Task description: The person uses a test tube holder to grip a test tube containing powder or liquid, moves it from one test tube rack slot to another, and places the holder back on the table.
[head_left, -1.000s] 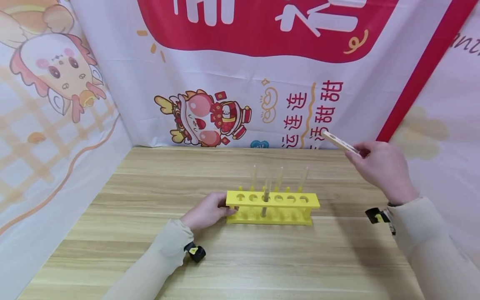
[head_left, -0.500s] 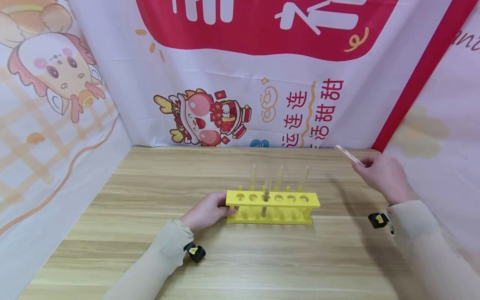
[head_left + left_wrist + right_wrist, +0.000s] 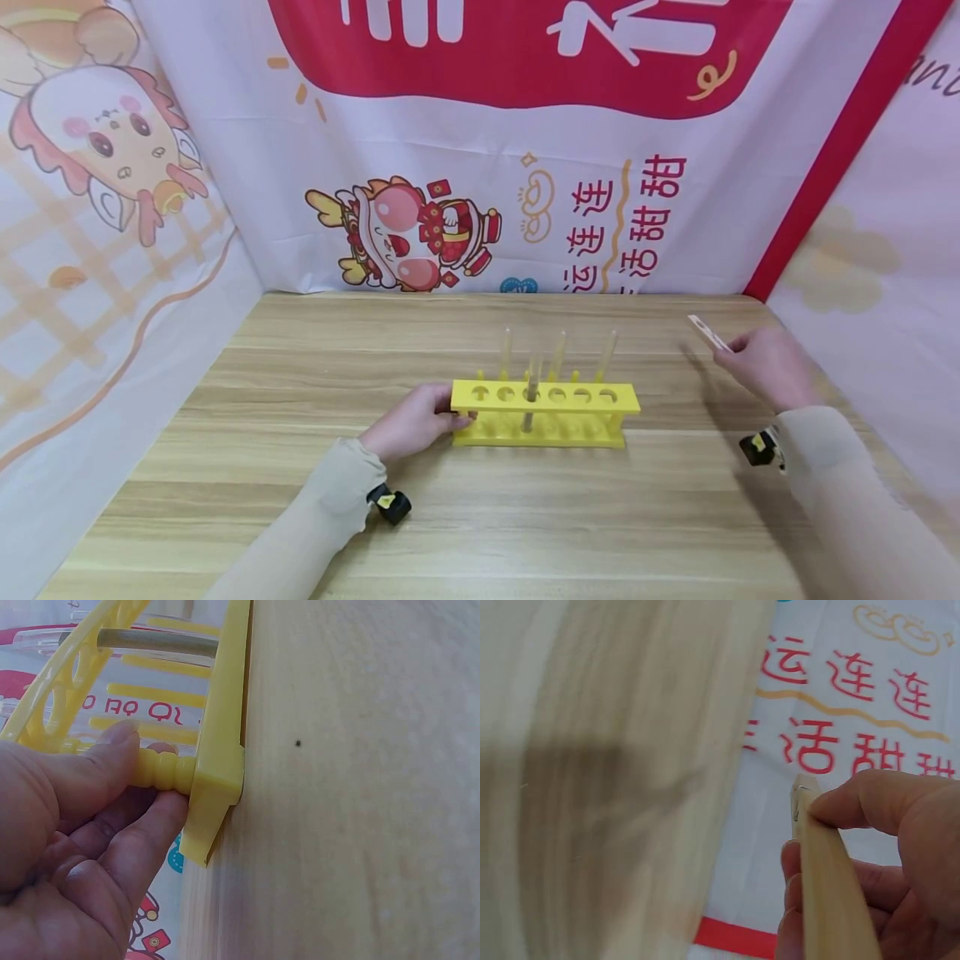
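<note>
A yellow test tube rack stands upright on the table. My left hand holds its left end, and in the left wrist view the thumb and fingers grip the ridged end post. One test tube with greyish-brown contents stands in a front hole. Behind it, three clear test tubes rise above the rack's back row, round ends up. Off to the right, my right hand pinches a wooden test tube clamp above the table. The clamp's other end points away to the back left.
The wood-grain table meets a printed white cloth backdrop at its back edge. More printed cloth hangs at left and right. A black wrist camera sits on the left cuff, another on the right.
My right hand has lowered toward the table's right back part, moving slightly right with the wooden clamp. My left hand and the rack have stayed in place.
</note>
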`<state>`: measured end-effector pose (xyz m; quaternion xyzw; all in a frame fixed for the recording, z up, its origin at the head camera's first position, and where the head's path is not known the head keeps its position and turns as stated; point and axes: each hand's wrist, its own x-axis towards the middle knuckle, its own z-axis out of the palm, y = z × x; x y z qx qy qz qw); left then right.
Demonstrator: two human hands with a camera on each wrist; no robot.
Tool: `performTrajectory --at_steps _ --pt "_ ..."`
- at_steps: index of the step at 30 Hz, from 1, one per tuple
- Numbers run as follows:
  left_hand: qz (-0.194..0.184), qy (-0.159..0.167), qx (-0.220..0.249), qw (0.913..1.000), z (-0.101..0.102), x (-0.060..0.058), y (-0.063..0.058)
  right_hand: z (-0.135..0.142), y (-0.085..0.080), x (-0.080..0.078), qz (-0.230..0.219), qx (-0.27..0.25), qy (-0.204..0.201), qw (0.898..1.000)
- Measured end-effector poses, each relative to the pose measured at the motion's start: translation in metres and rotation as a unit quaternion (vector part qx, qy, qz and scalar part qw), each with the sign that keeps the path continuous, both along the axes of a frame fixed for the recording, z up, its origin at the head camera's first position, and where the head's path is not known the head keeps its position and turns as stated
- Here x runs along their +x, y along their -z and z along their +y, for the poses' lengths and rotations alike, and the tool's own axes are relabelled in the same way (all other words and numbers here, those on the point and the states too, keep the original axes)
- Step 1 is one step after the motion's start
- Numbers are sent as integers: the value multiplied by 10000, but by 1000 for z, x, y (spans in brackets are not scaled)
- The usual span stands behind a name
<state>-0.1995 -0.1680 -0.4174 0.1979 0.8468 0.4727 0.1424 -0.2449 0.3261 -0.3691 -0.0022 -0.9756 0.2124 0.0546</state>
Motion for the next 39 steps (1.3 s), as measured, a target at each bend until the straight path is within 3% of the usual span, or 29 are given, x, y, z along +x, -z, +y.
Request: performTrajectory --at_steps 6,17,25,33,39 --pt "25 10 -47 10000 -1 0 1 10 13 -2 -265 50 23 9996" --pt "-4 9 -23 10000 -2 2 0 16 26 -7 -503 468 560 9961" --pt "-5 18 1 10000 -1 2 0 25 31 -9 -602 467 522 9957" --pt "-45 -6 0 10000 -1 1 0 23 31 -12 -1085 682 590 9900" --pt "-73 -41 8 10000 0 0 0 20 30 -12 -939 782 398 9917"
